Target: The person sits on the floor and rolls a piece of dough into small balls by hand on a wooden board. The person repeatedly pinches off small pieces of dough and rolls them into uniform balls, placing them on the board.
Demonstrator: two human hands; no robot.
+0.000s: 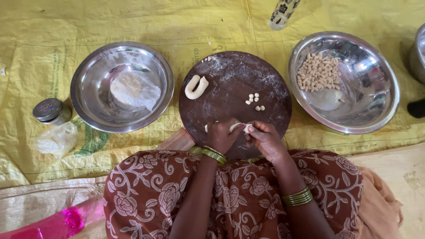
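We pinch a dough strip btwn left hand & right hand, both grasping it at the board's near edge; cut bits lie just beyond.

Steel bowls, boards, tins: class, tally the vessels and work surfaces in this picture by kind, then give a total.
Steel bowls: 2 fully seen
Round wooden board: 1
Small lidded tin: 1
Total: 4

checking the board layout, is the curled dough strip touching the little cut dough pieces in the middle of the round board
Apart. The head view shows the curled dough strip at the board's upper left, with bare floured wood of the round board between it and the small cut pieces.
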